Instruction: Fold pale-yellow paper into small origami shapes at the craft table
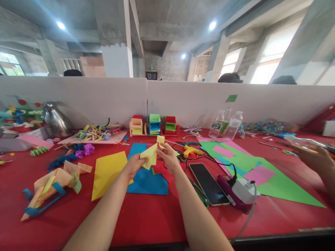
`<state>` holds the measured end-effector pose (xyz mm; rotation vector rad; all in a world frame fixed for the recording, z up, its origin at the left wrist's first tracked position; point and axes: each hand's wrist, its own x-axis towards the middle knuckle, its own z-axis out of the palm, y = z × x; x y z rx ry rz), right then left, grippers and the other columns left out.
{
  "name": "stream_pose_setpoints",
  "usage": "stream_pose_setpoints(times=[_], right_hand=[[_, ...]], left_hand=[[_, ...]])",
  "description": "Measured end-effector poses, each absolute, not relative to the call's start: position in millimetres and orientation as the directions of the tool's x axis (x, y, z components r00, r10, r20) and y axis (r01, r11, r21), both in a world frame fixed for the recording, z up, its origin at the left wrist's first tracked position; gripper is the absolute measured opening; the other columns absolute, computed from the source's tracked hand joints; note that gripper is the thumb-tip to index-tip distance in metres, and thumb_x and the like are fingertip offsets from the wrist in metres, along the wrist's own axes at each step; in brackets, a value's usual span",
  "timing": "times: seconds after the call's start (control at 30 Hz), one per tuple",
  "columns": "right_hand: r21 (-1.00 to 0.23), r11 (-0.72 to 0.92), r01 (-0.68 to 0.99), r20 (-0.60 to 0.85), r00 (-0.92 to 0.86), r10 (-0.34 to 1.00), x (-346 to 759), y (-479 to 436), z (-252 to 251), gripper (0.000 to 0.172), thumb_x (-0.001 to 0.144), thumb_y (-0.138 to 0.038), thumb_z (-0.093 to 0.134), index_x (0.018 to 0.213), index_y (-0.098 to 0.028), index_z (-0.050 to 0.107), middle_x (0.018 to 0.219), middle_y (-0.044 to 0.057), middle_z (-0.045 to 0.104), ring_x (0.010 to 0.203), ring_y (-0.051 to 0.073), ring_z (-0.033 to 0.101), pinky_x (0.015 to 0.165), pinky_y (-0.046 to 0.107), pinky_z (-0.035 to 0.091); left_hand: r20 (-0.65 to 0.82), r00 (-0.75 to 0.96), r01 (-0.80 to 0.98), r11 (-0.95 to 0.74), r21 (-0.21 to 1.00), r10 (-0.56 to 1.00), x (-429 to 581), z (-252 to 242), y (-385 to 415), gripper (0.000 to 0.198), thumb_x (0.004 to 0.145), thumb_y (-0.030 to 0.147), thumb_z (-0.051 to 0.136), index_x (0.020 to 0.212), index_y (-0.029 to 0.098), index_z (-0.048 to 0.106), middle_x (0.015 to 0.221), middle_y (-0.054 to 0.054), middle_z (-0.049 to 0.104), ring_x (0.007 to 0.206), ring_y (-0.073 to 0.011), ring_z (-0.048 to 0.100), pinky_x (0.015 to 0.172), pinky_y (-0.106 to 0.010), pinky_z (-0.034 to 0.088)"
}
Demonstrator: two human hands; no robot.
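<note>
My left hand [134, 165] pinches the lower left side of a folded pale yellow paper [150, 157]. My right hand [169, 157] is at the paper's right edge, its fingers bent together near it; whether they grip it is hard to make out. Under the hands lie blue paper [149, 184] and some red paper [165, 171]. A yellow sheet [106, 172] is left of them. Just beyond my right hand, a small yellow paper piece [160, 139] shows. The yellow glue gun [193, 151] lies right of that hand.
A phone [209, 184] and a purple power strip [234, 197] with cables lie at right, beside green paper [285, 186]. Folded paper boxes [154, 124] and bottles [233, 125] stand near the white partition [104, 101]. Another person's hand [311, 158] is at far right.
</note>
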<state>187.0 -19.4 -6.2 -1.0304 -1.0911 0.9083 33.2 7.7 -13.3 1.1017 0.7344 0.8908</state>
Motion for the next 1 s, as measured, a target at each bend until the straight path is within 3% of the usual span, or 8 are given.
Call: stream_pose_setpoints(times=[0.2, 0.47, 0.63, 0.73, 1.0], right_hand=[[-0.972, 0.162, -0.168, 0.132, 0.173, 0.976, 188, -17, -13, 0.025, 0.050, -0.031, 0.076, 0.064, -0.014, 0.065, 0.055, -0.001, 0.060, 0.047, 0.007, 0.048, 0.048, 0.022, 0.040], [-0.950, 0.197, -0.242, 0.137, 0.243, 0.960, 192, -17, -11, 0.036, 0.048, -0.034, 0.079, 0.078, -0.017, 0.067, 0.069, 0.001, 0.067, 0.058, 0.011, 0.057, 0.055, 0.024, 0.044], [-0.962, 0.177, -0.206, 0.118, 0.268, 0.956, 192, -15, -14, 0.021, 0.067, -0.031, 0.072, 0.071, -0.013, 0.063, 0.056, -0.004, 0.059, 0.046, 0.006, 0.049, 0.049, 0.021, 0.042], [-0.970, 0.157, -0.185, 0.109, 0.248, 0.963, 191, -15, -14, 0.016, 0.080, -0.026, 0.061, 0.074, -0.011, 0.060, 0.061, -0.004, 0.058, 0.049, 0.006, 0.052, 0.052, 0.022, 0.045], [-0.979, 0.117, -0.164, 0.077, 0.234, 0.969, 192, -15, -15, 0.015, 0.085, -0.026, 0.055, 0.083, -0.011, 0.059, 0.075, -0.001, 0.061, 0.062, 0.009, 0.058, 0.058, 0.025, 0.049]], left_hand=[[-0.103, 0.485, -0.226, 0.238, 0.944, 0.868, 30, -16, 11, 0.020, 0.075, 0.027, 0.063, 0.089, 0.013, 0.062, 0.080, -0.007, 0.071, 0.067, -0.0168, 0.066, 0.058, -0.025, 0.051], [-0.124, 0.554, -0.170, 0.258, 0.951, 0.824, 15, -6, 11, 0.010, 0.076, 0.015, 0.062, 0.085, 0.011, 0.062, 0.081, -0.010, 0.072, 0.073, -0.0188, 0.069, 0.061, -0.024, 0.053], [-0.102, 0.542, -0.183, 0.235, 0.954, 0.834, 22, -10, 10, 0.015, 0.076, 0.020, 0.063, 0.089, 0.013, 0.063, 0.083, -0.009, 0.072, 0.073, -0.0181, 0.068, 0.063, -0.024, 0.053], [-0.088, 0.516, -0.200, 0.220, 0.955, 0.852, 25, -14, 11, 0.018, 0.077, 0.025, 0.063, 0.091, 0.014, 0.064, 0.084, -0.007, 0.072, 0.071, -0.0168, 0.068, 0.065, -0.026, 0.053], [-0.140, 0.510, -0.135, 0.240, 0.961, 0.849, 22, -12, 13, 0.023, 0.073, 0.031, 0.067, 0.086, 0.012, 0.064, 0.081, -0.009, 0.072, 0.069, -0.0179, 0.068, 0.058, -0.023, 0.053]])
